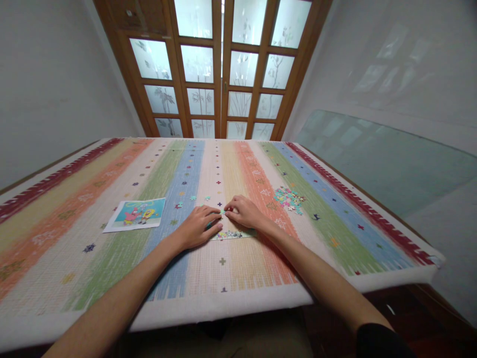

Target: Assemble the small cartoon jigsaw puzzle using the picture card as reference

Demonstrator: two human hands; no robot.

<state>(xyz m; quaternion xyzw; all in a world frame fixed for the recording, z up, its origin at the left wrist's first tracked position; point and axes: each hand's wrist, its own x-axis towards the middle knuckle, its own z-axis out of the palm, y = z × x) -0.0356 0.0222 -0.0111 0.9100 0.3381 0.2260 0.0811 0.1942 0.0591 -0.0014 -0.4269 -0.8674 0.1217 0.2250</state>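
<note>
Head view: striped tablecloth (223, 273), glazed doors (217, 74) behind; left fingers (211, 211), right fingers (232, 204) over puzzle (234, 234), cannot tell grip.

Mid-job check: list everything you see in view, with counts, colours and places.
Puzzle strip: 1, multicoloured, on the cloth by the hands, partly hidden
Piece: 1, pale green, at the fingertips; whether gripped is unclear
Loose pieces: 3, teal-green mostly, beyond the left hand
Pile: 1, too many pieces to count, multicoloured, right of the right hand
Picture: 1, blue, pink and yellow, left of the left hand
Cloth: 1, striped with white border, under everything
Doors: 2, brown with pale panes, far side
Walls: 2, pale grey, left and right
Panel: 1, pale green, right side
Sleeve: 1, black, right arm
Hands: 2, bare, left and right, near the cloth's middle
</note>
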